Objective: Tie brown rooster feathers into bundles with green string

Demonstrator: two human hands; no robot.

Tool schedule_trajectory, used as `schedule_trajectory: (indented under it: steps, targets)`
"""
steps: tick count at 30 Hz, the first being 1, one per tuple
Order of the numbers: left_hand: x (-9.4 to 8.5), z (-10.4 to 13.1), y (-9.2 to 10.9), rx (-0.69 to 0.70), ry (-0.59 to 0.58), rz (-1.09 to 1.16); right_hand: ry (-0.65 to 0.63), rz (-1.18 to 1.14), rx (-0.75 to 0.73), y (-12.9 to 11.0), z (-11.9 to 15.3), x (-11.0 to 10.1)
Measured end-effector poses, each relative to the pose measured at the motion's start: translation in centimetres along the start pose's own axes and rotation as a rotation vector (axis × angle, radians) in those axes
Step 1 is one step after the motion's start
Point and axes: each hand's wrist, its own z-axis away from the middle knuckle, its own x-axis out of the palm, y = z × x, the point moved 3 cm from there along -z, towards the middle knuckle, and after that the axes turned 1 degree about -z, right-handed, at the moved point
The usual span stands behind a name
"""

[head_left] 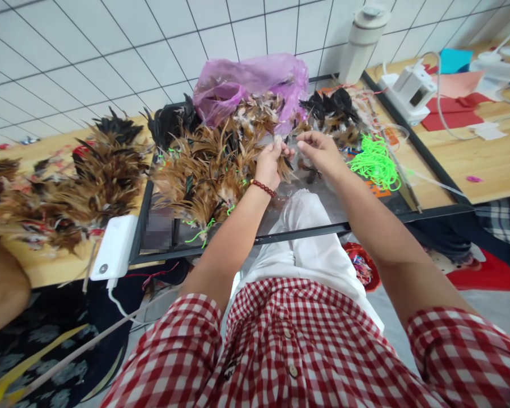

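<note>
My left hand [272, 161], with a beaded bracelet at the wrist, is pinched closed around brown feathers [285, 168] that hang below its fingers. Just to its right is my right hand [319, 152], its thumb and fingertips curved toward the left hand with a small gap between them; nothing clear shows in it. A big heap of brown feathers [208, 164] lies left of my hands on the black-framed tray [314, 228]. Dark feathers [334, 107] lie behind my right hand, and bright green cords [376, 161] are to its right.
A pink plastic bag [225, 93] and a white bottle [361, 45] stand at the back. More feathers [106, 170] and a white power bank [115, 247] lie at the left. A power strip [402, 96] and red cloth [454, 116] are at the right. Another person's arm [2, 283] enters at left.
</note>
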Motion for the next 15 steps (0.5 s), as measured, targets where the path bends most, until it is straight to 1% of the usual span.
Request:
schedule_trajectory:
  steps: [3,5,7,9,11,13,15]
  targets:
    - [0.2,0.0,-0.3,0.125,-0.093,-0.158,0.004,-0.241,0.185,-0.2,-0.1,-0.1]
    - [0.2,-0.1,-0.5,0.203,-0.149,-0.274,-0.008,-0.332,0.325,-0.4,0.0,-0.1]
    - [0.3,-0.1,-0.8,0.275,-0.206,-0.385,-0.011,-0.409,0.422,-0.5,0.1,-0.1]
    - [0.3,-0.1,-0.9,0.34,-0.266,-0.481,-0.005,-0.477,0.457,-0.8,0.2,-0.1]
    - [0.3,-0.1,-1.0,0.391,-0.308,-0.545,0.017,-0.518,0.455,-1.0,0.3,-0.1]
    - [0.3,-0.1,-1.2,0.418,-0.336,-0.583,0.048,-0.53,0.443,-1.1,0.2,-0.2]
    - [0.3,-0.2,-1.3,0.415,-0.345,-0.601,0.083,-0.509,0.419,-1.1,0.2,-0.3]
